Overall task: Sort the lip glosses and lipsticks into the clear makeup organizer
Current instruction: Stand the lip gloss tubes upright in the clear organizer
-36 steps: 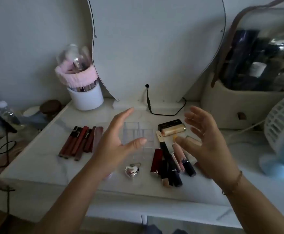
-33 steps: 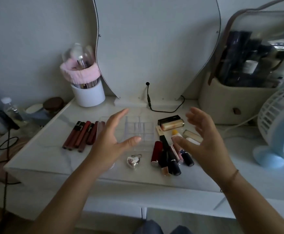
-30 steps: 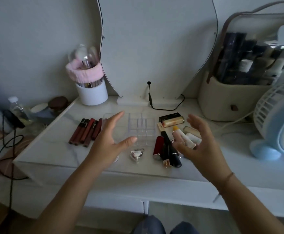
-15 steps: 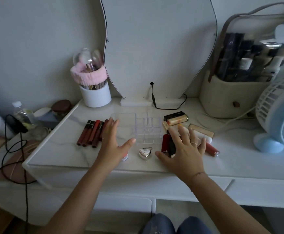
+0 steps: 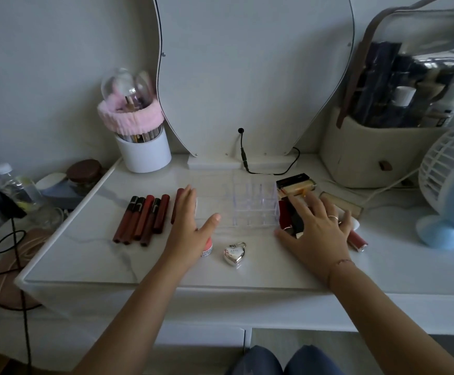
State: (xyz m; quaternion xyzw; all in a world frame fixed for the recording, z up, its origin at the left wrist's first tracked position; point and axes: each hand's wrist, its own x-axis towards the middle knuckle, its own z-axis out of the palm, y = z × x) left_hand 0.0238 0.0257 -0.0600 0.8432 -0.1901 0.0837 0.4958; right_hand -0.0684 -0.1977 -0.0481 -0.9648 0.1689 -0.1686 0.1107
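Note:
The clear makeup organizer (image 5: pixel 255 204) stands empty mid-table, a grid of small cells. Several dark red lip gloss tubes (image 5: pixel 142 219) lie in a row to its left. My left hand (image 5: pixel 190 228) rests flat between that row and the organizer, fingers apart, holding nothing. A pile of lipsticks (image 5: pixel 290 217) lies just right of the organizer. My right hand (image 5: pixel 317 228) lies spread on top of that pile, covering much of it, gripping none. A pink gloss (image 5: pixel 357 239) pokes out past its fingers. Two boxed lipsticks (image 5: pixel 297 184) lie behind.
A silver heart charm (image 5: pixel 234 253) and a small pink pot (image 5: pixel 207 247) lie near the front edge. A white brush cup (image 5: pixel 144 150) stands back left, a mirror (image 5: pixel 252 77) behind, a beige cosmetics bag (image 5: pixel 377 152) and a fan (image 5: pixel 450 190) at right. Cables hang at left.
Both hands dropped from hovering above the table onto it. The right hand came down over the lipstick pile, the left settled flat beside the gloss row. The view shifted back.

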